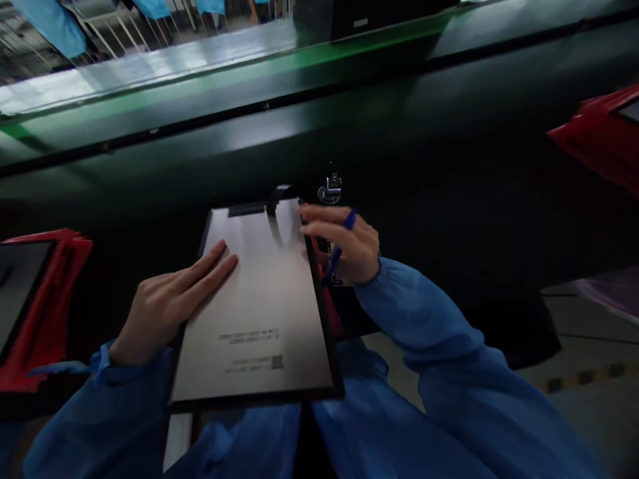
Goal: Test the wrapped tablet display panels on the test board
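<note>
A flat rectangular panel (259, 286) with a silvery face, a black rim and printed text near its lower edge lies in front of me. My left hand (174, 293) rests on its left side, two fingers stretched out flat over the face. At the upper right corner is my right hand (344, 243), its fingertips blurred beside a pale strip (288, 219). A dark blue pen-like tool (332, 264) runs through the right hand. A black curved flap (280, 194) stands up at the panel's top edge. Red material (332, 313) shows under the right side.
Red sleeves with a dark panel (37, 299) are stacked at the left. More red sleeves (604, 136) lie at the far right. A small shiny clear object (331, 189) is beyond the panel. A green and black ledge (200, 140) crosses behind, with blue-covered seats farther back.
</note>
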`<state>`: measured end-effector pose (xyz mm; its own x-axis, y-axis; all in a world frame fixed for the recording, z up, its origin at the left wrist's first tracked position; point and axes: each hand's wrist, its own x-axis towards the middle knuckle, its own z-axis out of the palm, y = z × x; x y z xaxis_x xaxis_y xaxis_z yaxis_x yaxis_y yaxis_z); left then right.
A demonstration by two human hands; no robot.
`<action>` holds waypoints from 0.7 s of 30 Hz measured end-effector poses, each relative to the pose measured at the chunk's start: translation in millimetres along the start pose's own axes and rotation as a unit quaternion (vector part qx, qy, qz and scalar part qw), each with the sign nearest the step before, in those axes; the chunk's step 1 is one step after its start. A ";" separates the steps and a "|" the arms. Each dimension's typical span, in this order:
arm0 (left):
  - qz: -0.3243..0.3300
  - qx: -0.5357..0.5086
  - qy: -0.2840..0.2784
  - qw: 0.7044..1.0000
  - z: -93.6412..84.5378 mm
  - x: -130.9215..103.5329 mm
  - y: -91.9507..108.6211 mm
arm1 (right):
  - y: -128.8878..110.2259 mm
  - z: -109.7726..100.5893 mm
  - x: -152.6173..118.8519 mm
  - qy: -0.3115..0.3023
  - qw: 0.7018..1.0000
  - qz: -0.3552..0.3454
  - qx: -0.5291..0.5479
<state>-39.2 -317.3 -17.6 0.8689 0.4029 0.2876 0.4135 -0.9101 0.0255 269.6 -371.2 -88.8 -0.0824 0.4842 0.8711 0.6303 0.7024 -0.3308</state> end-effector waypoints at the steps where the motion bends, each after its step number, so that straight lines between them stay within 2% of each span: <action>1: 0.038 0.080 0.024 0.996 -0.5 1.9 0.2 | 9.9 1.5 0.6 0.016 1.000 0.000 -0.013; 3: 0.111 0.172 0.059 0.977 -2.3 4.9 2.1 | 27.3 3.3 1.8 0.013 0.999 0.035 -0.005; 5: 0.174 0.189 0.074 0.964 -3.4 7.2 4.0 | 39.3 2.8 2.9 -0.007 0.992 0.109 0.060; 8: 0.204 0.150 0.057 0.966 3.6 10.8 3.6 | 48.7 -3.7 2.9 -0.029 0.946 0.249 0.204; 11: 0.167 0.121 0.056 0.977 25.3 14.4 -1.3 | 54.3 -16.8 0.2 -0.039 0.894 0.349 0.278; 14: 0.116 0.127 0.073 0.982 54.6 15.7 -9.3 | 57.4 -30.1 -3.1 -0.040 0.864 0.382 0.325; 17: 0.075 0.122 0.059 0.988 79.0 13.1 -15.9 | 54.6 -38.9 -4.1 -0.055 0.844 0.396 0.357; 19: 0.048 0.125 0.007 0.991 87.4 9.4 -17.7 | 50.4 -42.5 -3.4 -0.076 0.836 0.401 0.366; 21: -0.010 0.129 -0.078 0.989 87.7 5.6 -16.8 | 45.5 -43.8 -2.7 -0.106 0.837 0.401 0.357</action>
<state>-17.4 -291.3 -100.4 0.8825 0.4495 0.1385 0.4699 -0.8547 -0.2206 332.3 -363.5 -90.3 -0.0367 0.9778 0.2062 -0.0676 0.2035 -0.9767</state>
